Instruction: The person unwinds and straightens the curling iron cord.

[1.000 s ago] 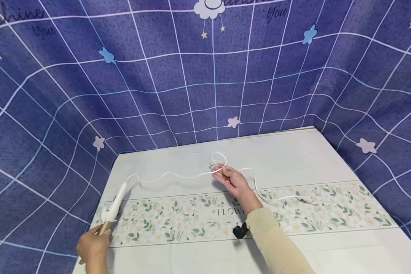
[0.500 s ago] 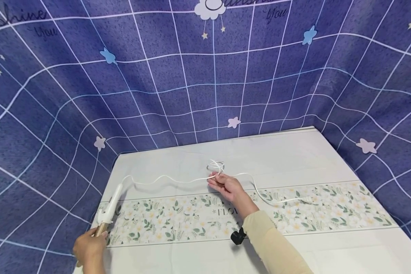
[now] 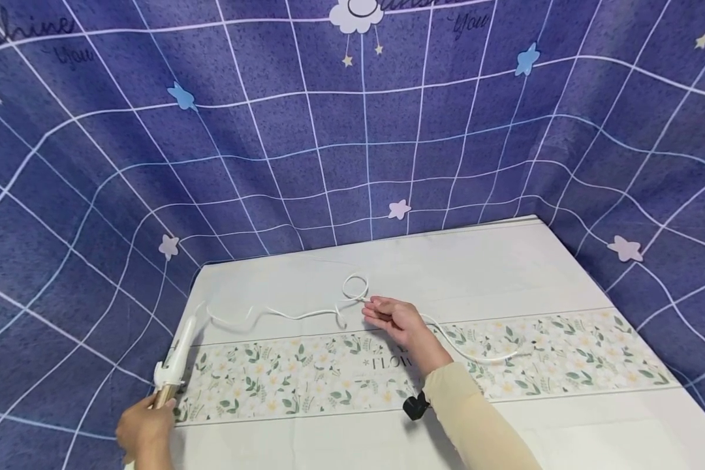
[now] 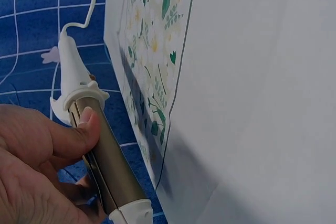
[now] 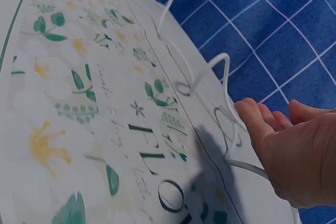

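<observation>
At the left in the head view, my left hand grips a curling iron by its gold barrel. The left wrist view shows the thumb across that barrel, with the white handle pointing away from the hand. From the handle's end a thin white cord runs wavily to the right, blurred in places. Near the centre my right hand has its fingers extended, a small cord loop right at the fingertips. In the right wrist view the cord passes by the fingertips and behind the hand.
A white table cover with a floral band lies underneath. Blue grid-patterned curtain surrounds the back and sides. The cord's far end lies over the band at the right. A black object shows beside the right sleeve.
My left hand has shifted slightly left and down with the curling iron. My right fingers have loosened from the cord, whose coils have spread into one loop and sunk toward the table.
</observation>
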`<action>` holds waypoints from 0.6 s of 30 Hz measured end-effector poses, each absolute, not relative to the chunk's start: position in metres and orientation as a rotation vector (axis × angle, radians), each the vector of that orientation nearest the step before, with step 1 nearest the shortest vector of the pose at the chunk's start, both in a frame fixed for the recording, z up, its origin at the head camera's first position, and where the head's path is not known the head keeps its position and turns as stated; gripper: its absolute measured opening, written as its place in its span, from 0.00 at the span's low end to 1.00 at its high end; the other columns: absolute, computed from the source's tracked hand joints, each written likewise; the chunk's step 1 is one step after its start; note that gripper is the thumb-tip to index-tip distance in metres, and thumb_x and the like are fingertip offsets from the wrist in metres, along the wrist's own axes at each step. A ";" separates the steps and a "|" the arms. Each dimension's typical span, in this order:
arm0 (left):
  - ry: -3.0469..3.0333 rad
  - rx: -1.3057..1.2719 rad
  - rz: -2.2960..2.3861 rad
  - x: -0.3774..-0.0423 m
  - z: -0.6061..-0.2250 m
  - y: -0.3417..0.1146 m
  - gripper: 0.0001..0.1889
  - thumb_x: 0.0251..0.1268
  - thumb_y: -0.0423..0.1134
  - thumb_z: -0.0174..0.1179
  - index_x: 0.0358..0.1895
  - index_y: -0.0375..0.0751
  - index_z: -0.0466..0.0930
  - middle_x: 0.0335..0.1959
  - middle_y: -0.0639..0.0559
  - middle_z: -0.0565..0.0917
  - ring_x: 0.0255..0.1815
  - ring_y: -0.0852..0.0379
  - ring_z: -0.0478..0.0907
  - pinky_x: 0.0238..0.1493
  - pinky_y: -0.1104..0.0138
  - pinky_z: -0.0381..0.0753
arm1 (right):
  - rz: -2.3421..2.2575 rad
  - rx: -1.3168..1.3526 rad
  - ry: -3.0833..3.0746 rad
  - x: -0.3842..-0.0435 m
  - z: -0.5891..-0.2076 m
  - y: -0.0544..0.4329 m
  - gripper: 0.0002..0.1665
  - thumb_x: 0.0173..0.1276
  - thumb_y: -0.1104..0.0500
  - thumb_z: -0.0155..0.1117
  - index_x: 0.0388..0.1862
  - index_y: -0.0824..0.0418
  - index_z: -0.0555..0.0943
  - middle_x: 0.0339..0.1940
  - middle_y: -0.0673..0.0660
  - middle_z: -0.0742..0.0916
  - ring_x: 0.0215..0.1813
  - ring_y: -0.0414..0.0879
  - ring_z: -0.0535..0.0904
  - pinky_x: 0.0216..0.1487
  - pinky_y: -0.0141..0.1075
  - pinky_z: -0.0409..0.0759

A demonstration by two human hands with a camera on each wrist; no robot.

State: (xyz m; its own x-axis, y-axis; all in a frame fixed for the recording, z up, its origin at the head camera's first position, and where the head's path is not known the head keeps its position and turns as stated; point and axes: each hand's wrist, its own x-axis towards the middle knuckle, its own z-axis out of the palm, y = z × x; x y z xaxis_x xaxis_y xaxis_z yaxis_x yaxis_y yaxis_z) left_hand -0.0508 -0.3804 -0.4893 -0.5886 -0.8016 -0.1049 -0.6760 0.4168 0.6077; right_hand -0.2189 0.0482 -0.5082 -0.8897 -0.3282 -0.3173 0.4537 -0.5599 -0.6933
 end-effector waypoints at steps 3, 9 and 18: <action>-2.455 1.355 -0.966 -0.050 -0.489 -0.381 0.24 0.64 0.37 0.59 0.63 0.34 0.70 0.59 0.22 0.67 0.61 0.22 0.59 0.57 0.27 0.52 | -2.439 0.232 1.171 -0.217 -0.508 0.053 0.27 0.74 0.71 0.46 0.70 0.78 0.58 0.67 0.78 0.66 0.66 0.66 0.67 0.63 0.51 0.69; -2.446 1.366 -0.977 -0.050 -0.489 -0.379 0.24 0.64 0.38 0.59 0.62 0.35 0.71 0.59 0.22 0.66 0.61 0.21 0.59 0.56 0.26 0.51 | -2.406 0.231 1.254 -0.211 -0.502 0.065 0.27 0.74 0.69 0.48 0.68 0.79 0.59 0.64 0.79 0.69 0.65 0.67 0.69 0.62 0.52 0.71; -2.450 1.400 -0.983 -0.052 -0.489 -0.380 0.25 0.64 0.38 0.59 0.64 0.35 0.70 0.60 0.23 0.65 0.62 0.22 0.58 0.58 0.27 0.51 | -2.335 0.155 1.280 -0.197 -0.507 0.091 0.25 0.74 0.67 0.51 0.64 0.82 0.63 0.51 0.74 0.81 0.57 0.64 0.78 0.59 0.52 0.73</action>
State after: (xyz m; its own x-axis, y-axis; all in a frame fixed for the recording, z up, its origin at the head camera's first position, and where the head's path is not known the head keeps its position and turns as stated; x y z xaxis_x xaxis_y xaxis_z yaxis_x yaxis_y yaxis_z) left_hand -0.0522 -0.3798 -0.4889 -0.5517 -0.8142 -0.1808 -0.7135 0.3484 0.6080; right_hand -0.1969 0.0905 -0.5071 -0.8834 -0.3470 -0.3149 0.4521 -0.4546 -0.7674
